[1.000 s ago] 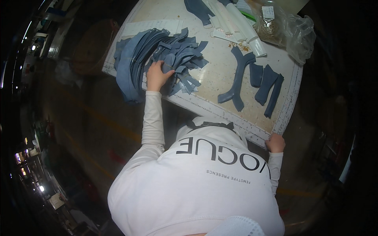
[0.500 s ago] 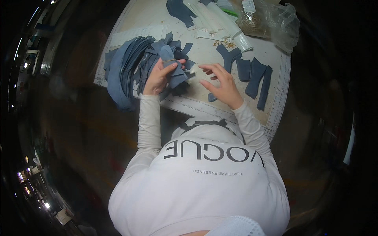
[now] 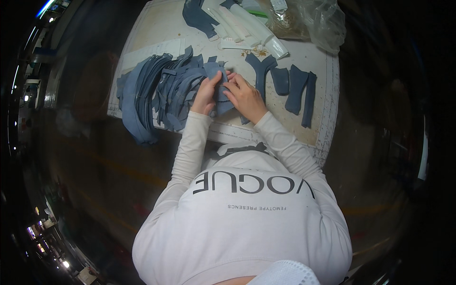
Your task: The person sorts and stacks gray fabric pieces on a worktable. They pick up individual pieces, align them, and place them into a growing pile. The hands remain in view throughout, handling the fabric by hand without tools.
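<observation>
A heap of blue strips (image 3: 142, 95) lies left on the tabletop (image 3: 156, 26). Beside it, the person's left hand (image 3: 204, 95) grips a blue cloth bundle (image 3: 223, 105); the right hand (image 3: 247, 98) touches this with curled fingers, its hold unclear. Farther right lie a Y-shaped piece (image 3: 260, 71) and three smaller ones (image 3: 295, 90).

Slate-blue fabric bundle (image 3: 223, 105): partly covered by left hand (image 3: 205, 93), right hand (image 3: 248, 97). Dark-blue Y-shaped fabric piece (image 3: 260, 71): stem partly behind right hand. Crumpled clear plastic bag (image 3: 327, 28): cut by top edge.
</observation>
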The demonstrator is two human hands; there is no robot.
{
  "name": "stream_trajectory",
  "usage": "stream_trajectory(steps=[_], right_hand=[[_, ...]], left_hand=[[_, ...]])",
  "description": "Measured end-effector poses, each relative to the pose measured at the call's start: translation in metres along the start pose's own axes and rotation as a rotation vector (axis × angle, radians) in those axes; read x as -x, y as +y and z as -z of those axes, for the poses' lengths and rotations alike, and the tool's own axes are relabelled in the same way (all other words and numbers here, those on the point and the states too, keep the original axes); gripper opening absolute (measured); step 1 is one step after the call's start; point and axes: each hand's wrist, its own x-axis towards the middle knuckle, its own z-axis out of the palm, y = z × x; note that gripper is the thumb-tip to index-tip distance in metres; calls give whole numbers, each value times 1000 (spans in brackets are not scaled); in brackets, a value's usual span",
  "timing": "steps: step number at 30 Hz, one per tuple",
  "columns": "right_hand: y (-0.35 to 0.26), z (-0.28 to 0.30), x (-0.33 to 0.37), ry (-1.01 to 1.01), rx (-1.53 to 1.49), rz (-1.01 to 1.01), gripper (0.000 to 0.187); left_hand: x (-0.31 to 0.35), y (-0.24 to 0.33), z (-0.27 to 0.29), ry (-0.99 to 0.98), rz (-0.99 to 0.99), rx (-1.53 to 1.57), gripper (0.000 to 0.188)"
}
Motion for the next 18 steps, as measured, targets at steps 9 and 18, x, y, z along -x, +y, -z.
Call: stream_trajectory(steps=[9, 18], right_hand=[[-13, 7, 6, -53, 24, 1, 16], [-33, 30, 54, -217, -239, 72, 12]], left_hand=[[-24, 22, 13, 45, 5, -96, 24], [-39, 53, 36, 388, -262, 47, 25]])
